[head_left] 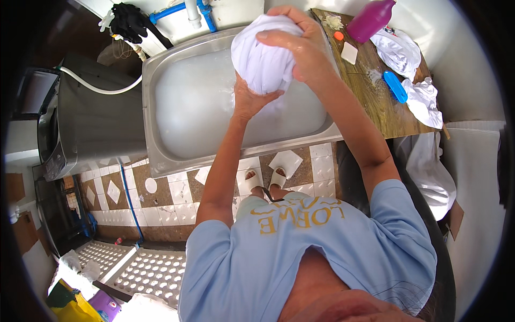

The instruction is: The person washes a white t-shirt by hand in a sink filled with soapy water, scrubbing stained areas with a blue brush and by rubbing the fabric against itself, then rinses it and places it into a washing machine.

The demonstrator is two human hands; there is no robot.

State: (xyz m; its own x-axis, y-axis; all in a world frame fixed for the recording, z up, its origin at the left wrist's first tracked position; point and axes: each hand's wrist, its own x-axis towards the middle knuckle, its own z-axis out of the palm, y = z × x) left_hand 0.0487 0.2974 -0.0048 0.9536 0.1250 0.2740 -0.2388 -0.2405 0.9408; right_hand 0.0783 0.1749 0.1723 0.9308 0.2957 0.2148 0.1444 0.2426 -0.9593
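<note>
A bunched wad of wet white cloth (263, 56) is held up over the metal sink (149, 115), which is filled with cloudy whitish water. My left hand (252, 99) cups the cloth from below and its near side, thumb stretched toward the right. From the upper right, my right hand (300, 45) wraps round the top and right side, its fingers and thumb curled on the folds. Part of the cloth is hidden behind my fingers.
A wooden counter (365, 91) to the right bears a purple bottle (370, 21), a blue brush (395, 87), a white bar (349, 53), an orange cap (338, 36) and white cloths (397, 51). A dark machine (99, 118) with a pale hose (99, 87) stands left. Black gloves (129, 21) hang behind.
</note>
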